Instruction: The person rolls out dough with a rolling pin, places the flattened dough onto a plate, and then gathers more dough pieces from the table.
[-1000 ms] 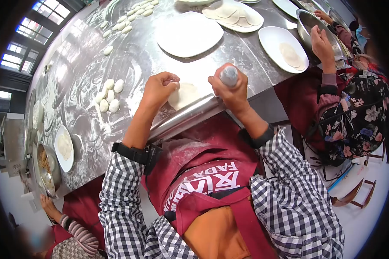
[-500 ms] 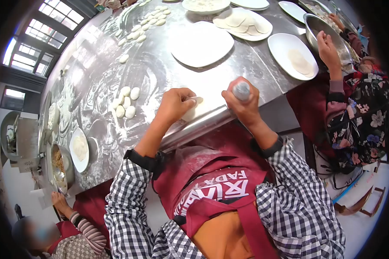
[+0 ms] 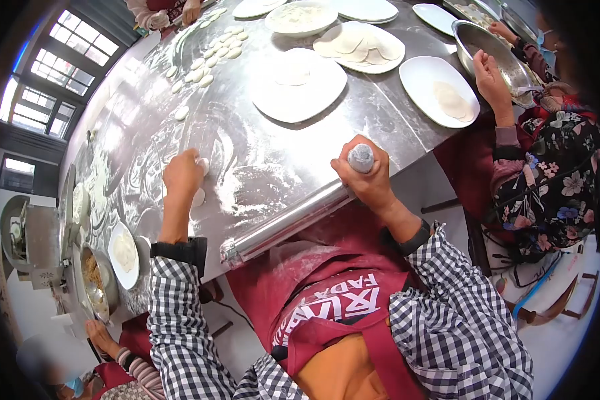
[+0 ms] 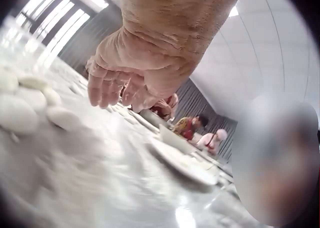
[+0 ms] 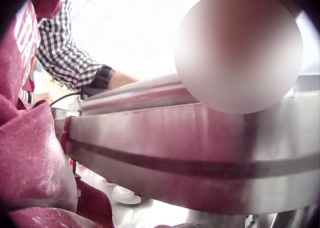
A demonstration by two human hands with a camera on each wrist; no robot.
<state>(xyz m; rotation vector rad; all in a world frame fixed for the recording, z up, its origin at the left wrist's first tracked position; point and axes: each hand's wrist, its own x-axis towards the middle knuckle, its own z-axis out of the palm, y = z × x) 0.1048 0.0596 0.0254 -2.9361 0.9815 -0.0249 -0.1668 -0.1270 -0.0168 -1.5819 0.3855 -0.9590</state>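
Note:
Beside the left hand (image 3: 183, 175), a white dough piece (image 3: 204, 164) shows at the fingertips and another (image 3: 199, 197) lies near the wrist. In the left wrist view that hand (image 4: 145, 63) has loosely bent fingers above the floury table, and nothing shows between them; dough pieces (image 4: 22, 110) lie to its left. The right hand (image 3: 367, 170) grips a rod with a rounded grey end (image 3: 361, 158) at the table's front edge. A metal cylinder (image 3: 287, 223) lies along that edge. On the large white plate (image 3: 300, 100) is a thin pale dough round (image 3: 292, 72).
More dough pieces (image 3: 207, 63) lie farther back. A plate of flat rounds (image 3: 360, 48), another plate (image 3: 413, 90) and a steel bowl (image 3: 470, 47) stand right. At left are a small plate (image 3: 123, 257) and a bowl of filling (image 3: 95, 277). People sit or stand around the table.
The left hand has moved left from the table's front edge to the dough pieces. The flat dough has left that edge, and a round now lies on the large plate. The right hand keeps its grip.

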